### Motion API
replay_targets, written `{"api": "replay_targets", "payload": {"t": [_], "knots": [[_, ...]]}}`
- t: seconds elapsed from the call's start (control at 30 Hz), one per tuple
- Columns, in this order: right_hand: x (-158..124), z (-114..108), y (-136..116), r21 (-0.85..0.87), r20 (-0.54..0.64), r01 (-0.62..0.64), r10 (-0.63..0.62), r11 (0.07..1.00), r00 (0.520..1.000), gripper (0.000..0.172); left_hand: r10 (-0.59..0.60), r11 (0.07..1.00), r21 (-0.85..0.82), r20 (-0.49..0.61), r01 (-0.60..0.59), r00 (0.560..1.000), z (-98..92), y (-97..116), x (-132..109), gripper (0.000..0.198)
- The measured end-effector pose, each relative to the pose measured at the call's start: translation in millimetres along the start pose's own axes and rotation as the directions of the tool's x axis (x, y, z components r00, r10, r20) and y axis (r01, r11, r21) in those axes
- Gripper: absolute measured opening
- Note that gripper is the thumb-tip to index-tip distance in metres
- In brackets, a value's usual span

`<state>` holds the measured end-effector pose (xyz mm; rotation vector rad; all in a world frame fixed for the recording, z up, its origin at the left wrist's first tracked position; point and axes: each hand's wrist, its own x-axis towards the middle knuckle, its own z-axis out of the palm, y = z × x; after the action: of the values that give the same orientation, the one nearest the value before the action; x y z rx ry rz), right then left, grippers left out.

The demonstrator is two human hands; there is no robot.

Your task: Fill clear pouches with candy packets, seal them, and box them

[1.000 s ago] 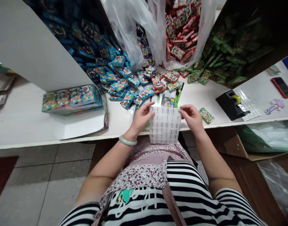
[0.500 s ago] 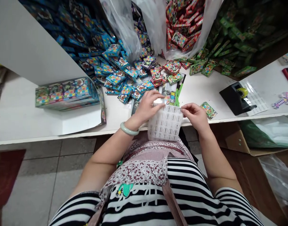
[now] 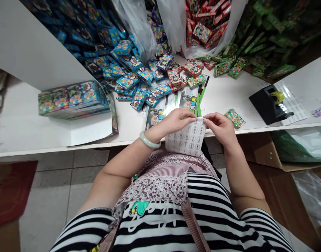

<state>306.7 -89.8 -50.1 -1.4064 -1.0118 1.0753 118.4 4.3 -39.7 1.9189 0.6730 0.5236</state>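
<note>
Head view. Your left hand point(image 3: 176, 122) and right hand point(image 3: 220, 127) both grip the top edge of a white sheet of round printed stickers point(image 3: 188, 140). Left fingers are curled closed over its upper left part. Right thumb and fingers are pinched narrow on its upper right corner.

The sheet hangs over the near edge of the white surface point(image 3: 229, 101), with its lower part in front of your apron.

- Just right of the sheet: a small green foil packet point(image 3: 235, 118), lying alone.
- Farther right of the sheet: a black tape dispenser point(image 3: 268, 105).
- Just beyond the sheet: glossy printed cards point(image 3: 154, 117), lying flat.
- Beyond and left of the sheet: a heap of small blue packets point(image 3: 129, 77).
- Well left of the sheet: a clear-wrapped block of packets point(image 3: 71, 99).
- Just left of the sheet: a pale green bangle point(image 3: 149, 140) on your left wrist.
</note>
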Motion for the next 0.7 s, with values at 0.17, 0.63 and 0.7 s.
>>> {"api": "replay_targets", "payload": {"t": [0.17, 0.63, 0.7], "knots": [[0.4, -1.5, -3.6, -0.039, 0.012, 0.009, -0.008, 0.999, 1.000, 0.027, 0.095, 0.995, 0.046, -0.128, -0.090, 0.987, 6.0, 5.5, -2.5, 0.013], [-1.3, -0.6, 6.6, -0.008, 0.002, 0.046, -0.046, 0.999, 0.999, 0.016, -0.128, 0.986, -0.118, -0.111, 0.115, 0.986, 6.7, -2.8, 0.2, 0.013], [-1.7, -3.0, 8.8, -0.038, 0.021, 0.043, -0.042, 0.998, 0.999, 0.018, -0.112, 0.989, -0.113, -0.108, 0.100, 0.988, 5.9, -2.1, -1.3, 0.014]]}}
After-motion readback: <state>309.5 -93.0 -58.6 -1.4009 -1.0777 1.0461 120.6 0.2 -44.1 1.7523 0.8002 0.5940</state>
